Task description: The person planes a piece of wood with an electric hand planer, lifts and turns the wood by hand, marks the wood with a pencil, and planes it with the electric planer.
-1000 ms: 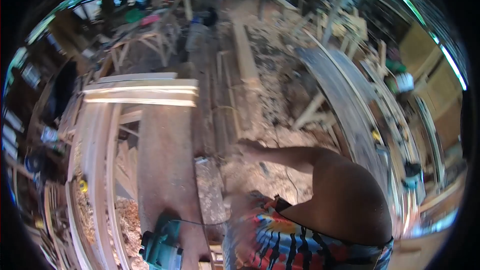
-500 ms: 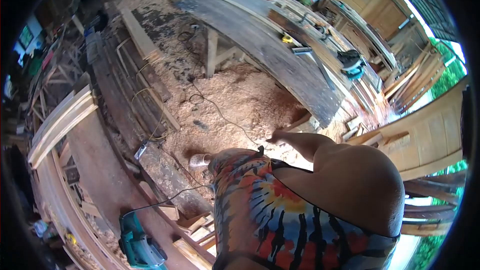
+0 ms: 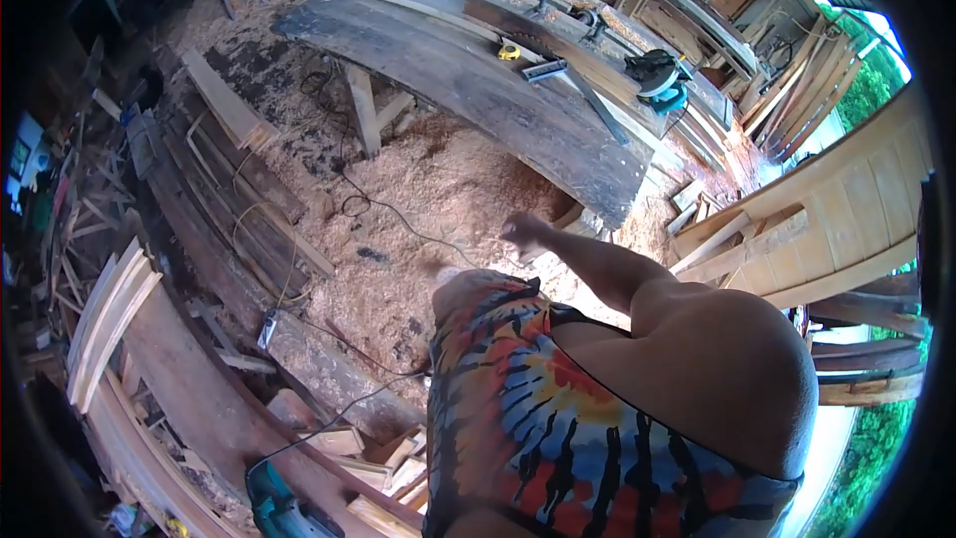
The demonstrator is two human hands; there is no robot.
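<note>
My right hand [image 3: 525,237] hangs at the end of my outstretched right arm, over the shavings-covered floor. Its fingers look loosely apart and I see nothing held in them. Nearest to it is the front end of a dark wooden workbench [image 3: 448,60], with a gap between. On that bench lie a yellow tape measure [image 3: 509,53], a square-like tool with a dark blade [image 3: 596,108] and a teal power saw [image 3: 665,82]. My left hand is out of view. At the lower left, a teal power tool [image 3: 284,506] with a cord rests on a broad plank [image 3: 214,379].
Wood shavings [image 3: 428,179] cover the floor, crossed by a thin cable [image 3: 398,231]. Long boards [image 3: 204,189] lie at left, near a socket block [image 3: 267,329]. Stacked curved strips [image 3: 115,324] sit farther left. A panelled wooden door [image 3: 846,209] leans at right.
The view has shifted, so the bench and floor sit further left and higher in it. My right hand has swung slightly, and my foot no longer shows plainly.
</note>
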